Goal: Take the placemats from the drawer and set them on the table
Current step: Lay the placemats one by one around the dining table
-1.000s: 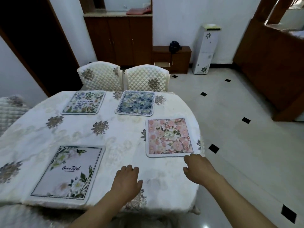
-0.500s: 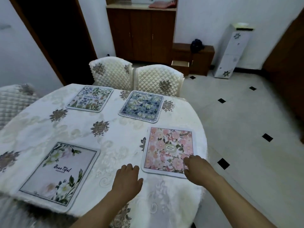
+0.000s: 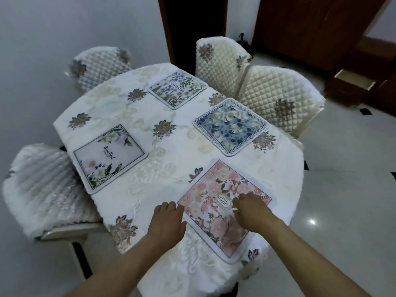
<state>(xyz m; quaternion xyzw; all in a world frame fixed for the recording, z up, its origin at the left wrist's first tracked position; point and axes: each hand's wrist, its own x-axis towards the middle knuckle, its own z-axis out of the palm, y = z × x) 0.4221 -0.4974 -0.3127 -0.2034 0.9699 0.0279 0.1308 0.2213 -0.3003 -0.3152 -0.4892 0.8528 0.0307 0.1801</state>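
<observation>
Head view of an oval surface covered with a cream embroidered tablecloth, bearing four mats, all lying flat and apart from one another.

The pink floral rectangular fabric placemat lies at 5 o'clock, nearest the viewer, turned at an angle to the surface's near edge. The blue floral rectangular placemat lies at 2 o'clock, and the white placemat with green and blue sprigs at 12 o'clock. The white placemat with pale blossoms and script lettering lies at 9 o'clock.

The left hand lies palm down on the tablecloth, grip open, fingertips meeting the pink mat's 9 o'clock edge. The right hand rests on top of the pink mat beside its oval emblem, grip open, holding nothing.

Quilted cream chair covers ring the surface from 8 to 2 o'clock.
</observation>
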